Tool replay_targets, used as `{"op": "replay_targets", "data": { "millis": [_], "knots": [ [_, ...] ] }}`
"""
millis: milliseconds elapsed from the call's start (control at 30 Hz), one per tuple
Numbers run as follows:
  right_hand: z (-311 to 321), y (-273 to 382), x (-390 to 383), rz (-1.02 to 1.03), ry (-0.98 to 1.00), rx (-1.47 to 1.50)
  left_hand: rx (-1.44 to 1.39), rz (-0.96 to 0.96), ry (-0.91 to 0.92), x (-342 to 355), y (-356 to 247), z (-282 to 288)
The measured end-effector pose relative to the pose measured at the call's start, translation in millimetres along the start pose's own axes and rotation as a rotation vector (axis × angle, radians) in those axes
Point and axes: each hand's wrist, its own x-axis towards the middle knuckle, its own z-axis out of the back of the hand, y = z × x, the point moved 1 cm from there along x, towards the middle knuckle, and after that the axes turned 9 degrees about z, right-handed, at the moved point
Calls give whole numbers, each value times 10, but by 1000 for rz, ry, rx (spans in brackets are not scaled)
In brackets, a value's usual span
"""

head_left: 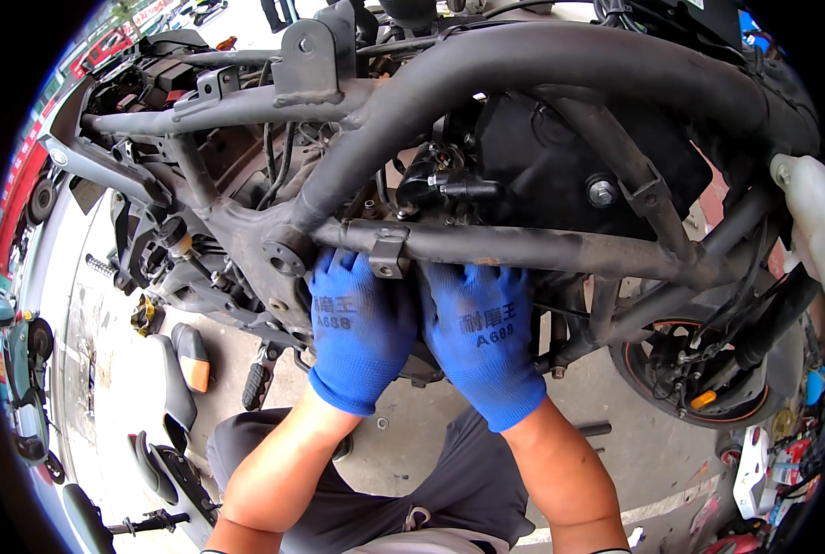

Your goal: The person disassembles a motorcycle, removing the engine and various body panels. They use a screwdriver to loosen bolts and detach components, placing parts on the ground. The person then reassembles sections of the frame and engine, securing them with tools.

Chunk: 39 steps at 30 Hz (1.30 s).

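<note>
A dark grey tubular motorcycle frame [533,246] fills the upper view. My left hand [357,328], in a blue glove, reaches in beneath the lower tube, just below a small welded bracket [387,254]. Beside it on the right, my right hand [482,337], also gloved in blue, is at the underside of the same tube. Both hands have bent fingers that disappear behind the tube and into the machine; what they grip is hidden. Above them sit a black cylindrical fitting [463,187] and a large black housing with a bolt [602,191].
A front wheel [643,360] is at lower right, a white plastic reservoir [814,222] at the right edge. A detached seat [172,388] and footpeg [255,379] appear at left, with scooters [29,388] beyond. Assorted parts [782,462] lie on the ground at right.
</note>
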Motion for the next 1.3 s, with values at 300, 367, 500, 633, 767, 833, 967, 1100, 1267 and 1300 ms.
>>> {"op": "replay_targets", "data": {
  "millis": [300,367,500,633,767,833,967,1100,1267,1300],
  "knots": [
    [39,-43,-33,-21,-67,133,-140,148,109,-99,50,106],
    [55,-30,-20,-30,-54,116,-134,175,94,-114,60,100],
    [29,-24,-34,-56,-70,160,-130,127,34,-100,28,68],
    [94,-63,-26,1,-48,180,-62,73,-16,-106,82,13],
    [268,-123,-311,-68,-45,-34,31,60,13,-136,83,85],
    [354,-144,-450,-82,-14,-97,108,-29,112,-95,47,103],
    [459,-8,-502,-101,-112,-98,65,-103,160,-45,-41,134],
    [458,20,-587,-707,-245,495,76,-157,253,-36,-42,151],
    [597,54,-549,-1276,-332,1374,249,-165,235,-15,-142,63],
    [588,33,-599,-1299,-351,1445,265,-166,202,-7,-172,53]
  ]
}}
